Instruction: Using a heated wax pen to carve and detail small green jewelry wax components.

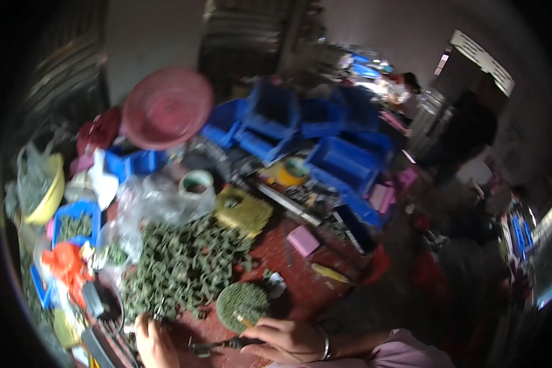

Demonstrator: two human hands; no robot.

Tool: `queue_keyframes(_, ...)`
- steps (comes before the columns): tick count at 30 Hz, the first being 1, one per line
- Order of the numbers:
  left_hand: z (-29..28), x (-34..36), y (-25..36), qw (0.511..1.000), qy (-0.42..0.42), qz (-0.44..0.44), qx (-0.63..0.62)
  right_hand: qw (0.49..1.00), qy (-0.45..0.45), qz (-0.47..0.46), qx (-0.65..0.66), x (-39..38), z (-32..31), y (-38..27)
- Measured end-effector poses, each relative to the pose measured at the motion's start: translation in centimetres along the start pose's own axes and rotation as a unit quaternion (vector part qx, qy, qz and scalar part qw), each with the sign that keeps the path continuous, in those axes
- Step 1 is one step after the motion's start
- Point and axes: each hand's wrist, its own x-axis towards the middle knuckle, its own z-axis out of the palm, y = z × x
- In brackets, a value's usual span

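Observation:
My left hand [153,343] sits at the lower edge, fingers curled at the near rim of a big heap of small green parts [184,267] on the red table [300,282]. My right hand [285,340], with a bracelet at the wrist, grips a dark tool [218,346] that points left toward my left hand. Just above it lies a round green disc [242,303] covered with fine studs. What my left hand holds is too blurred to tell.
Blue bins [325,132] are stacked at the back, with a pink round lid [165,107] leaning at the back left. A yellow-green block [242,211], a pink block [303,240], a tape roll [196,183], clear bags and trays crowd the left. A person [472,132] stands at the far right.

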Motion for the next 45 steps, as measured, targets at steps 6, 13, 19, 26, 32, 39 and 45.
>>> queue_keyframes(6,-3.1,0.1,2.6,0.995,0.082,0.057,0.015,0.996,-0.018,0.073,0.04,0.2,-2.1,-1.1)
queue_keyframes(13,-2.0,2.5,2.6,0.994,0.065,0.064,-0.062,0.972,0.115,-0.156,0.13,4.0,-1.9,-1.9)
queue_keyframes(19,-2.4,3.3,2.0,0.991,0.044,0.045,-0.117,0.985,-0.012,-0.114,0.13,2.1,2.6,1.6)
queue_keyframes(26,-4.2,2.5,0.3,0.988,0.026,-0.009,-0.155,0.986,0.016,-0.046,0.162,3.0,1.7,-0.7)
queue_keyframes(32,-6.0,1.4,-0.3,0.981,0.016,-0.052,-0.184,0.992,-0.014,-0.062,0.106,2.2,1.8,-0.3)
queue_keyframes(39,-7.3,-3.4,-1.0,0.965,-0.04,-0.148,-0.214,0.987,0.133,-0.051,0.071,3.0,2.2,-1.1)
queue_keyframes(45,-4.0,-3.9,1.0,0.933,-0.101,-0.189,-0.289,0.979,0.036,-0.052,0.195,3.0,3.3,1.3)
